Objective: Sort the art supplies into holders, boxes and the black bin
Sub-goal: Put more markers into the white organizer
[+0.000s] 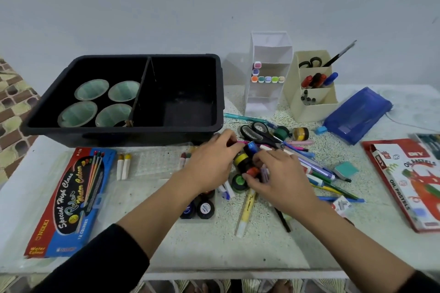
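A cluster of small paint pots lies at the table's middle: a blue-lidded pot [251,147], a yellow-banded pot [240,158], a red pot [252,171] and a green-lidded pot [238,181]. My left hand [214,162] curls against the cluster from the left, fingertips by the blue and yellow pots. From the right, my right hand [278,173] pinches the red pot between thumb and fingers. The black bin [119,136] stands at the back left with a divider; several green cups [91,89] sit in its left half, and its right half holds nothing.
A white holder [269,102] and a beige holder [309,112] stand at the back right, beside a blue case [357,114]. Scissors [259,133], pens [319,173] and a yellow marker [247,209] litter the middle. The watercolour box [71,200] lies left, the oil pastels box [409,178] right.
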A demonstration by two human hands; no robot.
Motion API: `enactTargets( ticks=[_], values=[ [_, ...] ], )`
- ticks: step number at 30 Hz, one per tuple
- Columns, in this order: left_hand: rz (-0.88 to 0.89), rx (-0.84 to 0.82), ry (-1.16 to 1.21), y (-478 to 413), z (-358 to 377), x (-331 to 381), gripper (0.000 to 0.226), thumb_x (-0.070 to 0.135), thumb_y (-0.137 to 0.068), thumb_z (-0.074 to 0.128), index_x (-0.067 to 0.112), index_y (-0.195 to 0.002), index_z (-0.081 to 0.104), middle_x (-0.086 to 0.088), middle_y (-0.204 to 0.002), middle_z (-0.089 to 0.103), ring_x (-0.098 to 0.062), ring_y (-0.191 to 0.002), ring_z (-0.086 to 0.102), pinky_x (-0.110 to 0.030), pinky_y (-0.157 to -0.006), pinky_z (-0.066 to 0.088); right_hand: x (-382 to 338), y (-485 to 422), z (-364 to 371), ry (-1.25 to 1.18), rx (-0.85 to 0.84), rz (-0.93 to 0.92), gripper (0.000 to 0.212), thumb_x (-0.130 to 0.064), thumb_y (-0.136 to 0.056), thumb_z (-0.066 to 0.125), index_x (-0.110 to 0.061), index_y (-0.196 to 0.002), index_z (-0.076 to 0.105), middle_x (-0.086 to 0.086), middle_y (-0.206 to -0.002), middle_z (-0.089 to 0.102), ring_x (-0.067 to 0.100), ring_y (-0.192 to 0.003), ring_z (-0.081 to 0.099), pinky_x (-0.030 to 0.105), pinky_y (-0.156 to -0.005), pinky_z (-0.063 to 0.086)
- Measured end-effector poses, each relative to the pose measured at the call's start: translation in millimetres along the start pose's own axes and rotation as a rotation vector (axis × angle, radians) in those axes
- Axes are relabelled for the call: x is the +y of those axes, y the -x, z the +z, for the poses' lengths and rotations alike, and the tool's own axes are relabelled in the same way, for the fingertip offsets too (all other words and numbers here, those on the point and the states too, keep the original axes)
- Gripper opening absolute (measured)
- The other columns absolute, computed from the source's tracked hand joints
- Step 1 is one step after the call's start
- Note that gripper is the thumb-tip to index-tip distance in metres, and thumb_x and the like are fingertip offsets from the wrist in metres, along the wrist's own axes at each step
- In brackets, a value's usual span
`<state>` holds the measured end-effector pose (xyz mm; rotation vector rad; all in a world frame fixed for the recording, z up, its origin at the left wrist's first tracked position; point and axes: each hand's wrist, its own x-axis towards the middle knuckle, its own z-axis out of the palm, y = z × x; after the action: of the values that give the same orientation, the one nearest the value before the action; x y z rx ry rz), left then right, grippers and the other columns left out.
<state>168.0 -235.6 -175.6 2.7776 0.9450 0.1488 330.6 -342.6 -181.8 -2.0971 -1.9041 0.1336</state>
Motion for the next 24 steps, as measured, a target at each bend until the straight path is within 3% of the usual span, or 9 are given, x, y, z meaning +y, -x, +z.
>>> enactTargets(
  ticks=[3,7,10,13,17,20,24],
  values=[
    [0.018,-0.041,-0.055,-8.8,3.4,-3.4,0.055,0.01,-0.09,0.065,0.022,-0.14,0.047,-0.001,-0.135,0.032,-0.025,-0.114,0.05,-0.042,-0.079,0.056,2.0,-3.5,-2.5,-0.073,-0.06,0.004,0.038,-0.059,-0.085,0.059,-0.028,-0.107,0.065,-0.008,-0.097,0.068,0.017,-0.095,0.06,0.041,-0.084,0.048],
    [0.02,-0.022,-0.031,-14.5,4.3,-11.6,0.045,0.007,-0.087,0.07,0.018,-0.129,0.059,0.001,-0.135,0.033,-0.03,-0.095,0.06,-0.046,-0.074,0.057,3.7,-2.5,-4.4,-0.198,-0.061,0.027,0.03,-0.042,-0.086,0.07,-0.026,-0.111,0.064,-0.007,-0.096,0.067,0.018,-0.094,0.059,0.041,-0.087,0.049],
    [0.022,-0.014,0.026,-11.9,-2.1,-13.5,0.046,0.011,-0.086,0.076,0.016,-0.129,0.062,0.003,-0.145,0.033,-0.032,-0.104,0.063,-0.046,-0.084,0.056,5.1,-3.8,-6.3,-0.311,-0.072,0.035,0.024,-0.033,-0.084,0.07,-0.029,-0.106,0.06,-0.009,-0.086,0.062,0.011,-0.084,0.055,0.04,-0.075,0.051],
    [0.015,-0.016,0.106,-3.2,-17.7,-13.1,0.042,0.016,-0.09,0.074,0.015,-0.13,0.061,0.004,-0.153,0.031,-0.025,-0.109,0.063,-0.038,-0.095,0.05,8.0,-9.5,-14.5,-0.485,-0.035,0.077,0.02,-0.027,-0.086,0.069,-0.029,-0.104,0.062,-0.013,-0.081,0.061,0.006,-0.073,0.056,0.036,-0.067,0.052],
    [0.026,-0.016,0.191,21.6,-38.4,-14.1,0.045,0.022,-0.091,0.073,0.024,-0.134,0.06,0.014,-0.138,0.048,-0.01,-0.116,0.056,-0.029,-0.103,0.046,2.5,-20.4,-28.0,-0.616,0.009,0.074,0.023,-0.025,-0.094,0.063,-0.029,-0.116,0.067,-0.012,-0.087,0.065,0.005,-0.067,0.056,0.018,-0.06,0.043],
    [-0.036,0.043,0.223,44.9,-56.6,-19.6,0.042,0.025,-0.089,0.075,0.03,-0.129,0.062,0.02,-0.118,0.056,0.0,-0.098,0.056,-0.019,-0.089,0.048,-15.5,-21.8,-27.9,-0.659,-0.036,-0.019,0.028,-0.032,-0.096,0.06,-0.033,-0.123,0.067,-0.012,-0.102,0.06,0.004,-0.086,0.059,0.02,-0.075,0.05],
    [-0.163,0.067,0.231,83.7,-73.5,-43.6,0.039,0.036,-0.086,0.077,0.034,-0.123,0.065,0.026,-0.098,0.052,0.0,-0.084,0.054,-0.011,-0.071,0.042,-49.3,-21.7,-14.8,-0.7,-0.075,-0.181,0.02,-0.031,-0.094,0.063,-0.028,-0.114,0.066,-0.014,-0.107,0.059,0.006,-0.096,0.06,0.022,-0.084,0.051]
  ],
)
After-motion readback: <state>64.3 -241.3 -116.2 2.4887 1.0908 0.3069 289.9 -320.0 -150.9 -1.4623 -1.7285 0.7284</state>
